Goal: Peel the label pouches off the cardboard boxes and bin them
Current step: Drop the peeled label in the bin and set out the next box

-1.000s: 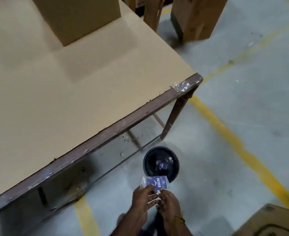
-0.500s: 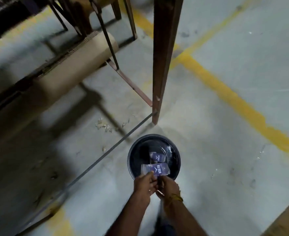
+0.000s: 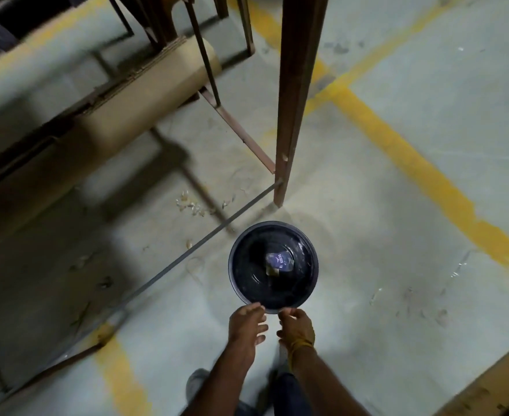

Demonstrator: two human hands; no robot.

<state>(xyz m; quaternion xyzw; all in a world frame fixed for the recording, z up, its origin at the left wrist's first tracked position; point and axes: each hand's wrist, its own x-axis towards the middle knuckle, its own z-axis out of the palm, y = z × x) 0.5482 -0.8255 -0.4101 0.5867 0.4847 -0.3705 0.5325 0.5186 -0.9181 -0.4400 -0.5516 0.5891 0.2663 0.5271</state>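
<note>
Concrete floor (image 3: 397, 235) with yellow lines lies under me; nearest, my left hand (image 3: 247, 327) and right hand (image 3: 296, 327) hover empty, fingers loose, just short of the bin (image 3: 241, 283), placed for a drop, I judge; the pouch (image 3: 279, 262) lies inside; beyond stands a table leg (image 3: 292, 115).

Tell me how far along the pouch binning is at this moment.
Done: a blue printed label pouch lies inside the round black bin. In hand: nothing; the left hand and right hand hover empty at the rim. Left: any remaining boxes, none identifiable here.
</note>
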